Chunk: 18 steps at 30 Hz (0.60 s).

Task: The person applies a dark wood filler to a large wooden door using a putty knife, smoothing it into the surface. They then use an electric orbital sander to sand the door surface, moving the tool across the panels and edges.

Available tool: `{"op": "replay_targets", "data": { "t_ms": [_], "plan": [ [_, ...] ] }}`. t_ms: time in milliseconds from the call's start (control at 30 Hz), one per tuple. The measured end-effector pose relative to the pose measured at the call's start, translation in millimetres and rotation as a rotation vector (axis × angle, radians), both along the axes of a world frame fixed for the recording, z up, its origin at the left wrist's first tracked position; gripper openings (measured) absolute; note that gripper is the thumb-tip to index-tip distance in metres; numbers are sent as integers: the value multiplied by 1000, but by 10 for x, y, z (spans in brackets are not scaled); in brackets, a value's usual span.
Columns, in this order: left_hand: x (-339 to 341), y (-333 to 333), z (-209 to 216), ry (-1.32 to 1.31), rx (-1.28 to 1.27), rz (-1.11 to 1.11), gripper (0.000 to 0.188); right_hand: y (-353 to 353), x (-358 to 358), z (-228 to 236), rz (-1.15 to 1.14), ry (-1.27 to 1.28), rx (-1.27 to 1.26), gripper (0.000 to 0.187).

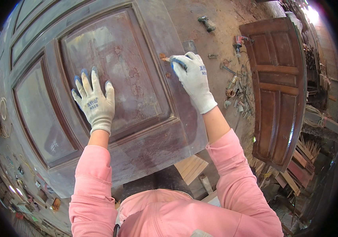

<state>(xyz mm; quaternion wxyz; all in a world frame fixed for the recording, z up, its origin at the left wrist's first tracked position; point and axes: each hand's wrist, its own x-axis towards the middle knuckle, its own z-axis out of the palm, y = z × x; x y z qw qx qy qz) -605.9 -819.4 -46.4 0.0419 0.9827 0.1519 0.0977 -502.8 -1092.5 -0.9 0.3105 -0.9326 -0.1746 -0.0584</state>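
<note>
A large dark brown panelled wooden door [149,150] lies flat in front of me, its surface dull with whitish, sanded-looking patches. My left hand [94,98], in a white knit glove with blue fingertips, rests open on the door beside a raised panel, fingers spread. In a matching glove, my right hand [192,77] is closed near the door's right edge. It pinches a small scraper [168,59], mostly hidden by the fingers, whose tip meets an orange-brown smear of filler [162,56] on the frame. A smaller reddish-brown spot [168,74] lies just below it.
Another brown panelled door [277,94] stands on the right. On the floor between the doors lie a dark cordless drill [207,24], a red power tool [238,44] and scattered metal hardware [238,93]. Wood scraps [301,164] are piled at the lower right.
</note>
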Motion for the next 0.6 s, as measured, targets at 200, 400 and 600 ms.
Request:
{"op": "replay_targets", "data": {
  "t_ms": [200, 400, 600],
  "plan": [
    [8, -8, -4, 9, 7, -8, 62, 96, 104, -48, 4, -87, -142, 16],
    [4, 3, -8, -6, -3, -4, 62, 13, 13, 16, 54, -43, -181, 15],
    [7, 0, -17, 15, 11, -5, 61, 81, 98, -3, 1, -83, -133, 16]
  ]
}}
